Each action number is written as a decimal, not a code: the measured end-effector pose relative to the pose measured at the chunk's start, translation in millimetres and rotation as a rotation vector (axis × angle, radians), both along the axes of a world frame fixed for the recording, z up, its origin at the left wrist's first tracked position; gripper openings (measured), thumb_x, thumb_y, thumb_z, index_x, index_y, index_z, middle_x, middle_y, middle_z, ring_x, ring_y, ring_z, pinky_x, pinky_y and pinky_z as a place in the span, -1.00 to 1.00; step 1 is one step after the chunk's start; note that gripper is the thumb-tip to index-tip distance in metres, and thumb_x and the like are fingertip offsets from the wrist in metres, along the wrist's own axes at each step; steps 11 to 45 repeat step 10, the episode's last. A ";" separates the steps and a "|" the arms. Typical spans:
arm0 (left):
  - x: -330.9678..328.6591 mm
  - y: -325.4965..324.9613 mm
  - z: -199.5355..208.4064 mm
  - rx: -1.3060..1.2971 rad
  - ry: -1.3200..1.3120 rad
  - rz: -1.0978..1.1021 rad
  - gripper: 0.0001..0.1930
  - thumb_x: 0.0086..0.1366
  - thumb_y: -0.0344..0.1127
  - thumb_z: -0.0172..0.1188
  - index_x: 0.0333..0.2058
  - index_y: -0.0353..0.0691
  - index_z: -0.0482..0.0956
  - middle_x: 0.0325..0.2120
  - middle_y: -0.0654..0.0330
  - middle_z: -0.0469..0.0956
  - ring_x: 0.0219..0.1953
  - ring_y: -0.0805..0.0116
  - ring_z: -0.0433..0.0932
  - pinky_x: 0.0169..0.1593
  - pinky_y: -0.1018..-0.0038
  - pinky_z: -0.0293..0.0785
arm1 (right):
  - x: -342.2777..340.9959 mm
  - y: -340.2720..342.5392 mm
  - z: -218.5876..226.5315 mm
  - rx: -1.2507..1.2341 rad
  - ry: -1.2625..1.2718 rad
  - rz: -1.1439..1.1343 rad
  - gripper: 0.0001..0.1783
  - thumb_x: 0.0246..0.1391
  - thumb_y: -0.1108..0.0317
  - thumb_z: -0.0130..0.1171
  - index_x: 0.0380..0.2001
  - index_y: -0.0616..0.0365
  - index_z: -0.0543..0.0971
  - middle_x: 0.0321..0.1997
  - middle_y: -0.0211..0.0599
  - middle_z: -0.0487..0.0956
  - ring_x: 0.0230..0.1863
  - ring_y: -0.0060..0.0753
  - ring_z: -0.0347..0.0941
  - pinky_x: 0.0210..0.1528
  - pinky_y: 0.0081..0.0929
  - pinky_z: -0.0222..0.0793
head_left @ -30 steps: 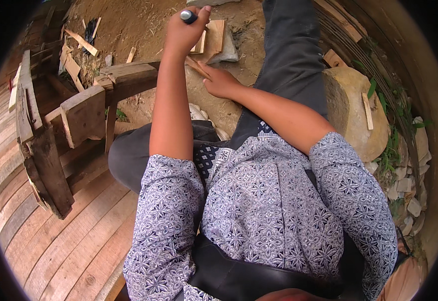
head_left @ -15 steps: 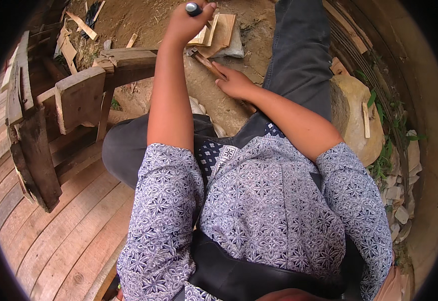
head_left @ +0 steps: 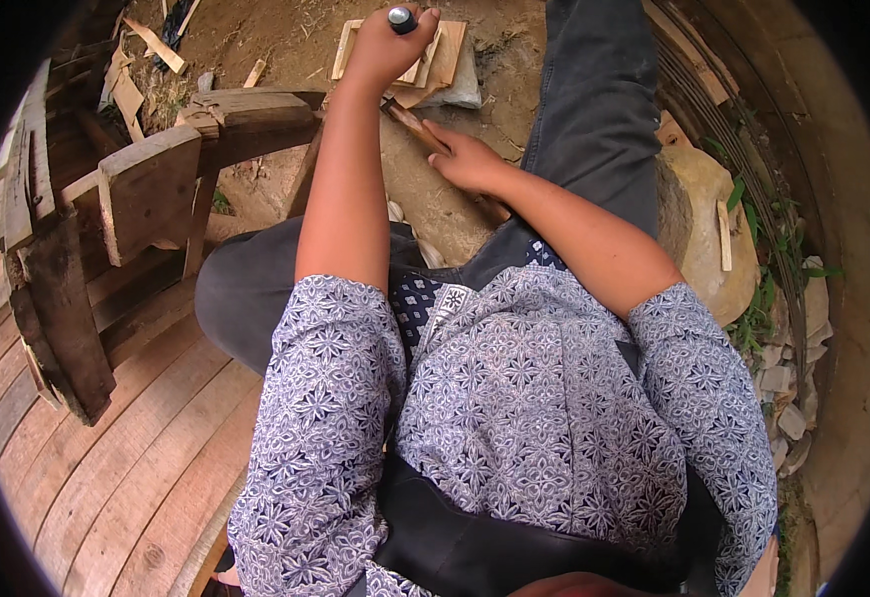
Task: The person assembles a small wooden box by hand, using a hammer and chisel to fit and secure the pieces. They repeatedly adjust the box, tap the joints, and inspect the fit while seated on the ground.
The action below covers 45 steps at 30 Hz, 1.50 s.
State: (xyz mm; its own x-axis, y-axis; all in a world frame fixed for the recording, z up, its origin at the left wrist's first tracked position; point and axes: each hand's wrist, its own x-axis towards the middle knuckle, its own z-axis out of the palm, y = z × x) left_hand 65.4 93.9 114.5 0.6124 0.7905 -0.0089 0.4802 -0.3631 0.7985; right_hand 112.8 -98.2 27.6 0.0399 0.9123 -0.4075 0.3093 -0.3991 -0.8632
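At the top of the head view, my left hand [head_left: 390, 52] is closed around an upright black-handled tool [head_left: 401, 20] with a pale round end cap. Its lower part is hidden under the hand, so its working end does not show. Beneath and beside that hand are pale cut wood pieces [head_left: 448, 52] on a stone block [head_left: 466, 88]. My right hand [head_left: 467, 161] grips the wooden handle of a hammer [head_left: 417, 127], nearer to me. The hammer's far end points toward my left wrist, where my forearm partly covers its head.
A rough wooden frame [head_left: 151, 189] stands on the left above plank boards [head_left: 156, 448]. My outstretched right leg [head_left: 599, 109] bounds the work spot. A large rounded stone [head_left: 698, 234] lies to its right. Wood offcuts [head_left: 156, 45] are scattered on the earth at the far left.
My left hand has shifted slightly right and nearer with the black-handled tool, uncovering wood to its left. The hammer's head has become more hidden; my right hand has barely moved.
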 end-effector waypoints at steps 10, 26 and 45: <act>6.8 -7.8 -0.1 0.108 0.026 0.078 -0.66 0.26 -0.16 0.22 -0.52 -0.35 0.54 -0.65 -0.10 0.51 -0.60 0.25 0.49 -0.45 0.22 0.38 | 2.6 -2.9 -8.7 0.020 0.011 -0.011 -0.20 0.12 0.20 0.15 0.43 0.03 0.18 0.31 0.10 0.41 0.29 0.06 0.38 0.30 -0.25 0.28; 6.8 -7.8 -0.1 0.108 0.026 0.078 -0.66 0.26 -0.16 0.22 -0.52 -0.35 0.54 -0.65 -0.10 0.51 -0.60 0.25 0.49 -0.45 0.22 0.38 | 2.6 -2.9 -8.7 0.020 0.011 -0.011 -0.20 0.12 0.20 0.15 0.43 0.03 0.18 0.31 0.10 0.41 0.29 0.06 0.38 0.30 -0.25 0.28; 6.8 -7.8 -0.1 0.108 0.026 0.078 -0.66 0.26 -0.16 0.22 -0.52 -0.35 0.54 -0.65 -0.10 0.51 -0.60 0.25 0.49 -0.45 0.22 0.38 | 2.6 -2.9 -8.7 0.020 0.011 -0.011 -0.20 0.12 0.20 0.15 0.43 0.03 0.18 0.31 0.10 0.41 0.29 0.06 0.38 0.30 -0.25 0.28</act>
